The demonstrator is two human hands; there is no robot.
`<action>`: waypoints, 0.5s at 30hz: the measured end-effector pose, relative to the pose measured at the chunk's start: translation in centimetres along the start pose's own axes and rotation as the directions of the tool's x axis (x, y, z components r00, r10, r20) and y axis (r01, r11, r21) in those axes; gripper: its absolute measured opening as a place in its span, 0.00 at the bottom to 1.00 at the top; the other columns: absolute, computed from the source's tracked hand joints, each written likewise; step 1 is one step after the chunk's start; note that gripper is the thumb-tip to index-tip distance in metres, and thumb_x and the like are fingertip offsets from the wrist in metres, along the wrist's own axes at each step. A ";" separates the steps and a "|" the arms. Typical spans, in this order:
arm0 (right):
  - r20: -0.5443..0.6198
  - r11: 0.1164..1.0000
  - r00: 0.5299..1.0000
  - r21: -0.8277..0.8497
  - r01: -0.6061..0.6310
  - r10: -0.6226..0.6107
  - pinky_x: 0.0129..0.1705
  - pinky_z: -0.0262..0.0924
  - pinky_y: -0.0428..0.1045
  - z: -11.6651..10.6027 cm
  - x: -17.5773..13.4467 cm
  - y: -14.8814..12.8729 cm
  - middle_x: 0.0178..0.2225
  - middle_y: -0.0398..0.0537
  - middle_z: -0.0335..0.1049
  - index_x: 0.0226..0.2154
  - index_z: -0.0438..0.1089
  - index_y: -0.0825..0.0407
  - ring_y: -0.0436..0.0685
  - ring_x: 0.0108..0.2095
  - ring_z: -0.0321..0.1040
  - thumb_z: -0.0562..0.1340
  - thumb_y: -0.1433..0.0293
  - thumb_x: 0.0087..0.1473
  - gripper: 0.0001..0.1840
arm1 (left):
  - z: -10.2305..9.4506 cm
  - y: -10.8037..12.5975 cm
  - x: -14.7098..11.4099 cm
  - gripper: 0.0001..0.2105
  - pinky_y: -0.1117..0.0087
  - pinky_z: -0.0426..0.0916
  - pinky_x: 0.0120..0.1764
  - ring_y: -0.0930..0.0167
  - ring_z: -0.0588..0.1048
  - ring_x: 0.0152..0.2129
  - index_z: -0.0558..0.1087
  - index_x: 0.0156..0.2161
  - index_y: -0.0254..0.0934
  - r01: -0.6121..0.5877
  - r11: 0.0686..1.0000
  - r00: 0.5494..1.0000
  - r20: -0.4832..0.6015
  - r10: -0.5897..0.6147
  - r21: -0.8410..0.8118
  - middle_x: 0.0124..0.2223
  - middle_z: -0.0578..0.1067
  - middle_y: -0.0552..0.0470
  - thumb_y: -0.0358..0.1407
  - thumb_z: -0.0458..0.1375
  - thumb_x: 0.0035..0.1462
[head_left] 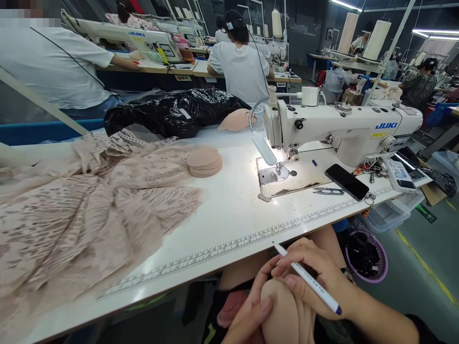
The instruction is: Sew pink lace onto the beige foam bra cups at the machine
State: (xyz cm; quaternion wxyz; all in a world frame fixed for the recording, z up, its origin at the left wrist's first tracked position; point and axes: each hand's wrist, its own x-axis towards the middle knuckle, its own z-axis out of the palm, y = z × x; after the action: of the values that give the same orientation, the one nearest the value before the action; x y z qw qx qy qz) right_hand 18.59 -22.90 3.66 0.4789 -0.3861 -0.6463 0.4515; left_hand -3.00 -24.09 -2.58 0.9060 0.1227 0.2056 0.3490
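Below the table edge, my left hand [251, 310] is closed on a fanned stack of beige oval pads [281, 306], its thumb pressed on the top one. My right hand [315, 272] holds a white marker pen [310, 282] between its fingers, tip toward the table and purple end toward my wrist. The right thumb and fingers also rest at the upper edge of the pads. On the white table lies another neat pile of round beige pads [205, 161]. Beside it spreads a heap of beige lace fabric [89, 210].
A sewing machine [340, 129] stands at the right with its lamp lit. Thread snips [329, 191], a phone [347, 181] and keys lie near it. A black plastic bag [172, 112] is behind. A purple basket [382, 267] sits on the floor. Other people work further back.
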 end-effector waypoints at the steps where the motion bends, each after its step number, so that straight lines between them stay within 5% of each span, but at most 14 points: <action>1: -0.037 0.997 0.999 0.075 -0.016 0.019 0.58 0.66 0.62 0.1 -0.1 0.2 0.48 0.52 0.82 0.53 0.75 0.44 0.63 0.51 0.75 0.63 0.63 0.73 0.10 | -0.3 0.0 0.0 0.29 0.51 0.55 0.73 0.52 0.67 0.70 0.64 0.74 0.55 0.006 1.000 1.000 0.019 -0.005 -0.015 0.72 0.71 0.46 0.41 0.61 0.71; 4: -0.163 0.941 0.979 0.331 -0.063 0.123 0.62 0.64 0.60 0.9 -0.4 1.0 0.55 0.53 0.80 0.57 0.72 0.43 0.62 0.57 0.75 0.62 0.57 0.74 0.15 | -1.2 -0.3 0.1 0.23 0.53 0.48 0.75 0.55 0.63 0.73 0.69 0.71 0.53 -0.010 0.998 0.995 0.103 0.016 -0.056 0.72 0.72 0.49 0.42 0.53 0.76; 8: -0.170 0.838 0.970 0.543 -0.056 0.176 0.63 0.63 0.59 2.8 -0.9 1.7 0.55 0.53 0.80 0.56 0.72 0.44 0.61 0.57 0.75 0.62 0.51 0.73 0.19 | -1.8 -1.1 0.4 0.24 0.52 0.45 0.76 0.54 0.61 0.74 0.66 0.73 0.49 -0.005 0.996 0.986 0.165 0.020 -0.087 0.71 0.73 0.48 0.44 0.51 0.76; 15: -0.150 0.786 0.963 0.612 -0.089 0.226 0.58 0.66 0.59 3.5 -1.4 2.6 0.52 0.54 0.80 0.55 0.73 0.46 0.62 0.51 0.77 0.64 0.50 0.71 0.20 | -1.9 -1.8 0.2 0.30 0.52 0.51 0.75 0.55 0.63 0.73 0.58 0.77 0.52 0.005 0.995 0.996 0.093 0.004 -0.098 0.70 0.74 0.48 0.34 0.54 0.74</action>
State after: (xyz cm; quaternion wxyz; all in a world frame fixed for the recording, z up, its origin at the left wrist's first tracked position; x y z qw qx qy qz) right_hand 15.73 -24.19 0.37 0.6038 -0.3141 -0.3798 0.6265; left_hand -2.69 -25.15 -4.97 0.9196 0.0942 0.1460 0.3525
